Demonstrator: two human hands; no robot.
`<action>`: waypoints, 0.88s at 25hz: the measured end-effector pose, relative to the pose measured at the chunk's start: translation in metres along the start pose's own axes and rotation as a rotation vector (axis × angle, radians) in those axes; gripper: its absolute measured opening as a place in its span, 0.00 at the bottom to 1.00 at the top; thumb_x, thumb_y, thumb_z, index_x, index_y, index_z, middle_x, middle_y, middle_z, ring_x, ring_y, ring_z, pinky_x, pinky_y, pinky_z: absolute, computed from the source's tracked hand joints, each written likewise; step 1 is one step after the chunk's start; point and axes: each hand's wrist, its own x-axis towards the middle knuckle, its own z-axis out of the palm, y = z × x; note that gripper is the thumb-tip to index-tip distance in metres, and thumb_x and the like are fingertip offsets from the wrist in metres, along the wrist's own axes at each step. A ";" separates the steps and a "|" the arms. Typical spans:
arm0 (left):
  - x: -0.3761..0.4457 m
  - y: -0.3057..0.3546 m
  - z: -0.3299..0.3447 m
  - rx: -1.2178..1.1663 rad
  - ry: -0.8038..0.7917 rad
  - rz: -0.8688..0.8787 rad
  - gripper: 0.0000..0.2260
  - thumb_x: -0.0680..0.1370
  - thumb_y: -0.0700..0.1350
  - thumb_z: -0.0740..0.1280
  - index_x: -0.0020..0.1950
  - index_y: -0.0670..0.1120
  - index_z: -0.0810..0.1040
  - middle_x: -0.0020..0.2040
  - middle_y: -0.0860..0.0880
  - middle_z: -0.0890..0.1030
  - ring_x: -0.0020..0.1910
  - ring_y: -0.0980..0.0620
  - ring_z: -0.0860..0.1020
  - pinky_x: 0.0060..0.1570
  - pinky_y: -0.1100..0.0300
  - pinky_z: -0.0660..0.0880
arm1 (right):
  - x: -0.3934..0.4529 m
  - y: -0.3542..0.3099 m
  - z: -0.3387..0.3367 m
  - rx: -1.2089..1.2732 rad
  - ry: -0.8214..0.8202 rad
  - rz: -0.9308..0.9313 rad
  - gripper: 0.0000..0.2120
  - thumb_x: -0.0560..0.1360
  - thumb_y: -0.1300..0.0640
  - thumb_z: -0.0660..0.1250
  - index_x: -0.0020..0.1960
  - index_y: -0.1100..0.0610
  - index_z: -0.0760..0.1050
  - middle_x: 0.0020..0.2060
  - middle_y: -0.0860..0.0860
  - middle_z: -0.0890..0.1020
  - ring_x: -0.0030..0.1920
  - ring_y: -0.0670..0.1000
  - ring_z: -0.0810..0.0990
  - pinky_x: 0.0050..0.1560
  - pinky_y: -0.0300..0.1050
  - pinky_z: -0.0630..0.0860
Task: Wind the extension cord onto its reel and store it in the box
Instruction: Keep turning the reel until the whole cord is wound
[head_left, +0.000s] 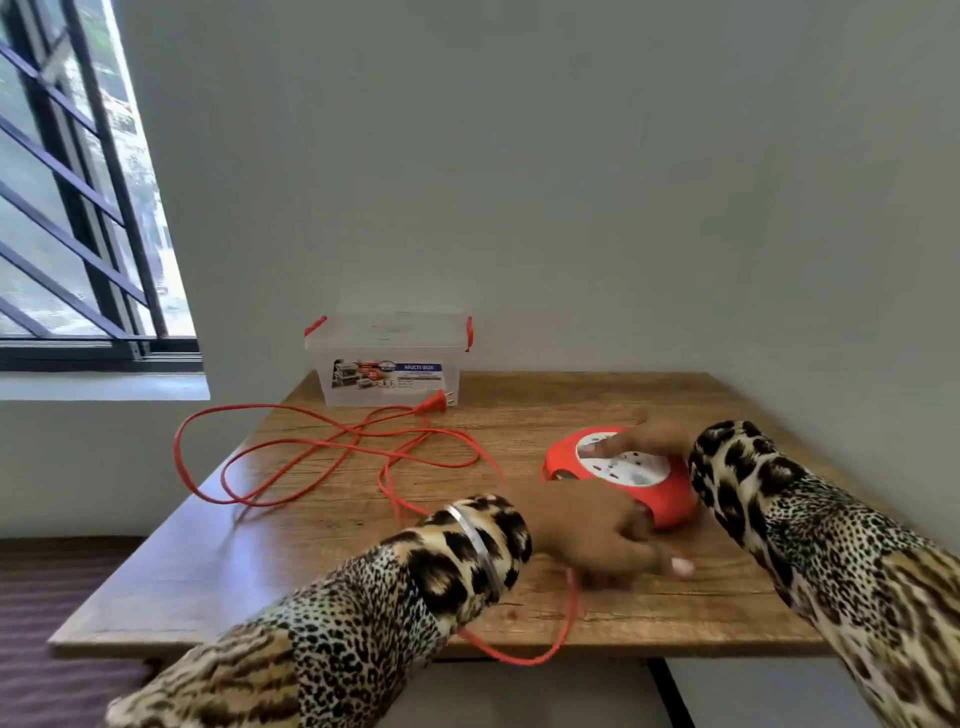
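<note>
Reel (623, 475): on my desk (332, 540), under my right hand (644, 439), fingers flat on top.
Left hand (597, 530): beside reel; grip too blurred to tell.
Cord (322, 452): sprawled leftward, plug (435, 403) touching box (387, 358).

Leopard-print sleeves (810, 540) cover both arms; a silver bangle (475, 545) circles the left wrist.

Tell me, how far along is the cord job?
Barely started. Most of the orange cord lies loose across the table, one loop hanging over its near edge, and the plug rests by the box. In hand: the right hand rests on top of the red reel while the left hand works at its near side. Left: winding the cord, then storing the reel in the box, whose lid is on.
</note>
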 end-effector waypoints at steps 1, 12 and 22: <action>0.003 -0.005 0.004 0.114 0.020 -0.059 0.26 0.78 0.66 0.55 0.46 0.45 0.80 0.41 0.48 0.83 0.40 0.52 0.80 0.43 0.56 0.74 | 0.001 0.003 0.001 0.102 -0.073 0.061 0.40 0.44 0.33 0.80 0.49 0.56 0.79 0.45 0.49 0.84 0.47 0.53 0.83 0.49 0.46 0.77; 0.025 -0.072 -0.016 -0.001 0.610 -0.698 0.24 0.81 0.57 0.55 0.64 0.39 0.74 0.62 0.39 0.78 0.62 0.41 0.76 0.59 0.53 0.71 | 0.022 -0.001 0.050 0.979 0.416 -0.131 0.25 0.64 0.46 0.78 0.49 0.66 0.79 0.40 0.58 0.85 0.41 0.57 0.85 0.31 0.44 0.80; 0.071 -0.091 -0.008 -1.379 1.058 -0.256 0.19 0.75 0.36 0.70 0.66 0.41 0.72 0.61 0.42 0.80 0.57 0.46 0.80 0.57 0.51 0.79 | 0.015 0.010 0.029 0.543 0.632 -0.459 0.17 0.77 0.52 0.66 0.63 0.54 0.69 0.59 0.54 0.75 0.61 0.55 0.75 0.60 0.55 0.74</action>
